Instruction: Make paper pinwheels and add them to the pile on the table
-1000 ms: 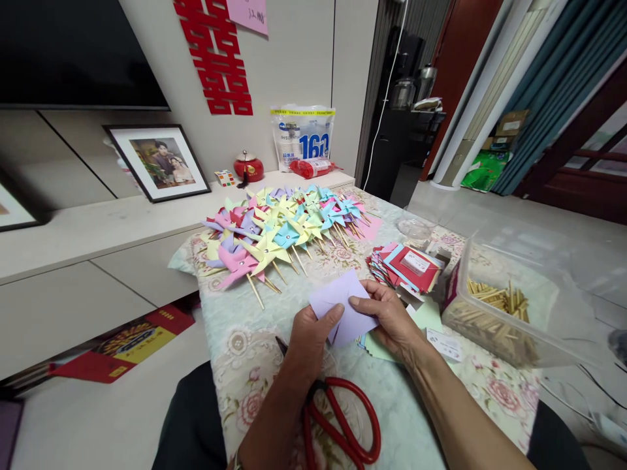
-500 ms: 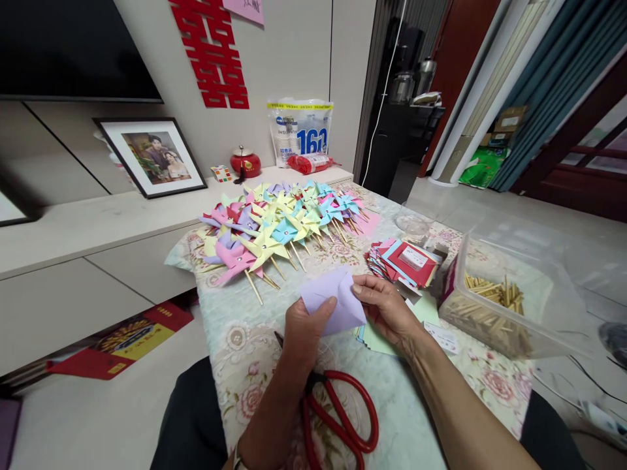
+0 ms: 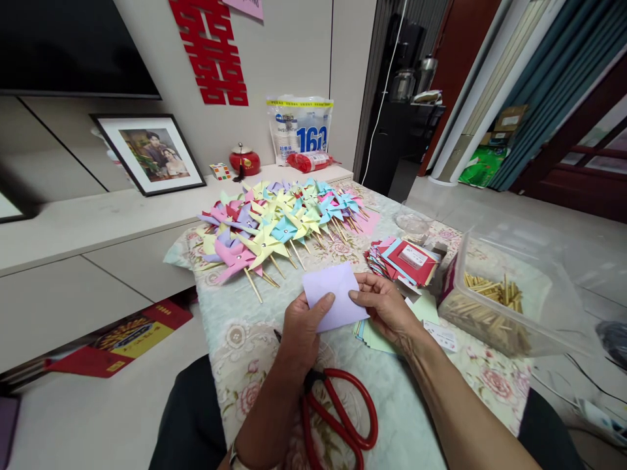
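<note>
A lavender paper square (image 3: pixel 336 300) is held a little above the floral-covered tabletop (image 3: pixel 230 365), between the left hand (image 3: pixel 304 329) and the right hand (image 3: pixel 388 305). Its left edge is gripped by the left fingers, with the thumb laid on the upper face; its right edge is pinched by the right fingers in the same way. The undersides of both grips are hidden.

Beneath and beside the left forearm, a pair of red-handled scissors (image 3: pixel 339 425) is partly covered, so whether the blades are parted cannot be told. Near the right wrist, pale green sheets (image 3: pixel 425 312) are overlapped by a small white card (image 3: pixel 439 335). Farther back, a pile of coloured paper squares (image 3: pixel 415 266) is seen, and a clear plastic box (image 3: pixel 473 328) is partly filled with wooden sticks (image 3: pixel 494 297). Finished paper pinwheels (image 3: pixel 284 225) are massed toward the far end.
</note>
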`<state>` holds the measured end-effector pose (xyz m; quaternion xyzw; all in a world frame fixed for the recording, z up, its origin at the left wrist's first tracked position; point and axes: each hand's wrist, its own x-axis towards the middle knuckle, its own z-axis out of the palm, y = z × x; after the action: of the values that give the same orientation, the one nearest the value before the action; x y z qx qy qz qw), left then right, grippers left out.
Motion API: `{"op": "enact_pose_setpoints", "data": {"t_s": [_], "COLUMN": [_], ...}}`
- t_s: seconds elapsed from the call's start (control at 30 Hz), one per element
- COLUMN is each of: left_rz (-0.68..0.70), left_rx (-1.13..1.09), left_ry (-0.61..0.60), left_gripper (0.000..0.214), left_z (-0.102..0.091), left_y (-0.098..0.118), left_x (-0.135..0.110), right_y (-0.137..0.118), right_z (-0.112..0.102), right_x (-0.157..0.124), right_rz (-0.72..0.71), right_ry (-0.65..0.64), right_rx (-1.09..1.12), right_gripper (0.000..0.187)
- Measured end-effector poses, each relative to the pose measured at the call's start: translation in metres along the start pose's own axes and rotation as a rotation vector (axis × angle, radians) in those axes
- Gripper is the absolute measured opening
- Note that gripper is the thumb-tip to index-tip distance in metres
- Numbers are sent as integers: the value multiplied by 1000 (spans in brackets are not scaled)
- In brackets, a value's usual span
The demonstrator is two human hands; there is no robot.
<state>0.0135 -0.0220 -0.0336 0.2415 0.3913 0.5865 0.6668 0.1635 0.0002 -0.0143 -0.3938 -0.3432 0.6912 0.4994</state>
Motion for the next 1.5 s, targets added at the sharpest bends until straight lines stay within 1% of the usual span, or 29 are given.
{"op": "enact_pose_setpoints", "data": {"t_s": [0.1,0.17,0.27,0.37,0.53,0.6,0.8,0.93,1.0,1.07,1.13,1.2,1.27,1.3,1.33,1.4,1.5], "left_rz": [-25,-19,-35,-65,-37,-19,25,43,47,52,65,77,78,79,81,84,84], "left_rx": [-102,-185,-274,-243,-176,-174,-188,-162,-154,-154,-162,-174,-177,-172,-163,-136,-116], "left_ry": [-78,-96,-93,-93,-132,-116,-20,18,41,85,130,159,172,174,175,171,149], "left_gripper": [36,28,29,30,34,35,26,26,27,28,29,27,25,25,24,23,20], "left_z": [-2,-3,-3,-2,2,3,5,5,5,4,3,3,4,4,4,5,5], "left_y": [3,4,3,0,-6,-8,-8,-7,-7,-6,-6,-5,-5,-4,-3,-2,0], "left_x": [1,1,1,0,0,1,1,1,2,3,3,4,4,3,3,2,1], "right_y": [2,4,7,9,12,14,20,21,21,20,19,17,14,13,12,10,10], "right_z": [1,1,2,4,9,11,16,16,15,12,9,5,2,2,2,3,6], "right_x": [1,2,4,4,1,0,-2,-1,0,0,-1,-4,-8,-10,-12,-14,-13], "right_rz": [-52,-85,-138,-177,-156,-136,-94,-108,-134,-194,-311,-473,-654,-741,-819,-936,-1002], "right_ry": [50,95,158,179,136,111,54,45,63,105,174,254,285,258,201,40,-160], "right_rx": [30,53,89,90,87,83,51,8,-29,-79,-166,-321,-549,-672,-787,-974,-1150], "right_gripper": [36,38,40,39,39,39,40,44,48,50,46,34,19,14,11,14,23]}}
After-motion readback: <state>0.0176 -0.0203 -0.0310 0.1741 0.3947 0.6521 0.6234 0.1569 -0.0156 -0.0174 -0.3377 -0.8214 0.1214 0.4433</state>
